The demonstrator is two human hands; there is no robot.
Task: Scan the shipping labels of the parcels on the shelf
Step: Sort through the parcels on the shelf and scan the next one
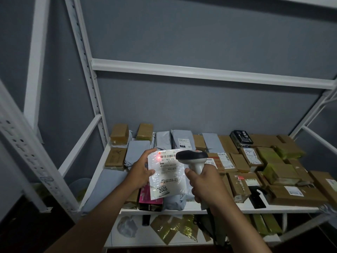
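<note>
My left hand (141, 171) grips the left edge of a white plastic parcel (166, 175) and holds it up over the shelf, label facing me. Its shipping label shows a barcode near the top and the number 2005 lower down. My right hand (203, 185) grips the handle of a white and black barcode scanner (193, 157), whose head points left at the label. A red light spot glows on the parcel's upper left corner beside the barcode. Several other parcels, brown boxes (238, 162) and grey bags (181, 139), cover the white shelf (273, 209).
White metal uprights (91, 84) and an upper crossbar (209, 73) frame the shelf. A pink and black box (148, 199) lies at the front edge under the held parcel. A black object (256, 197) lies between boxes on the right. More wrapped packages sit on the lower level (175, 229).
</note>
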